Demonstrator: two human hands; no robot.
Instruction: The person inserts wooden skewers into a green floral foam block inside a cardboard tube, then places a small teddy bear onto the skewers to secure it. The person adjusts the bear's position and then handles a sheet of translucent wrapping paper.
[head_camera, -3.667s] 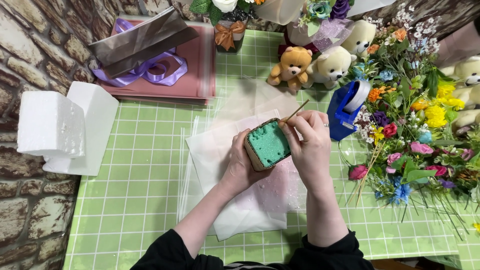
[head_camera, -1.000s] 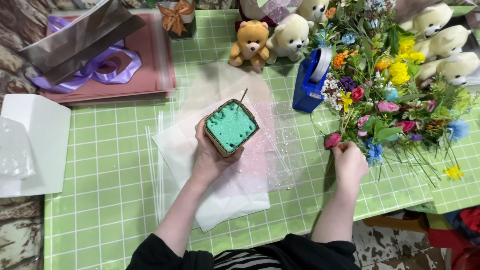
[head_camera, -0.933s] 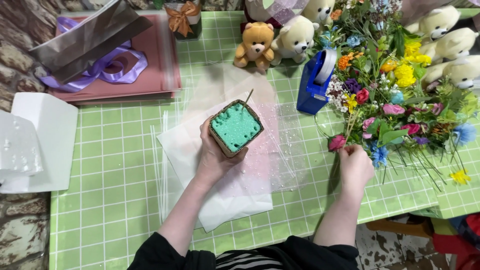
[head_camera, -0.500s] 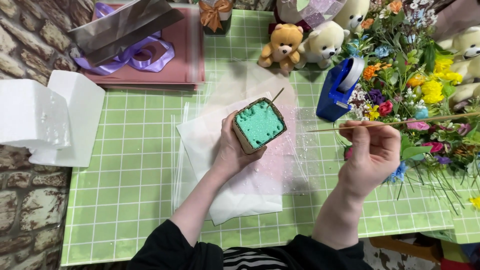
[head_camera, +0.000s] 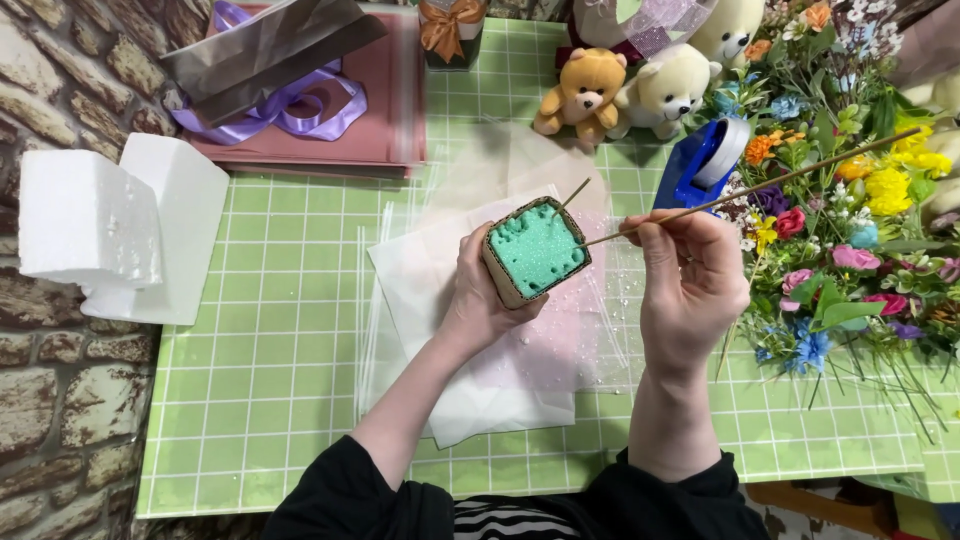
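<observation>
Foam block (head_camera: 536, 250) above green gridded mat (head_camera: 270, 340)

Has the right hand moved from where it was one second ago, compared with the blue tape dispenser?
Yes. The right hand left the flowers and moved up-left, level with the blue tape dispenser, nearer the foam block.

Packages observed: a flat pink gift box (head_camera: 385, 105) lies at the far left of the desk (head_camera: 260, 400), carrying a grey-silver folded wrapper (head_camera: 265, 45) and a purple ribbon (head_camera: 285, 105). A small dark box with a bronze bow (head_camera: 450, 25) stands just beside it at the far edge. Two white foam packing blocks (head_camera: 120, 230) sit at the left edge against the brick wall. No labels, signs or screens seen.
</observation>
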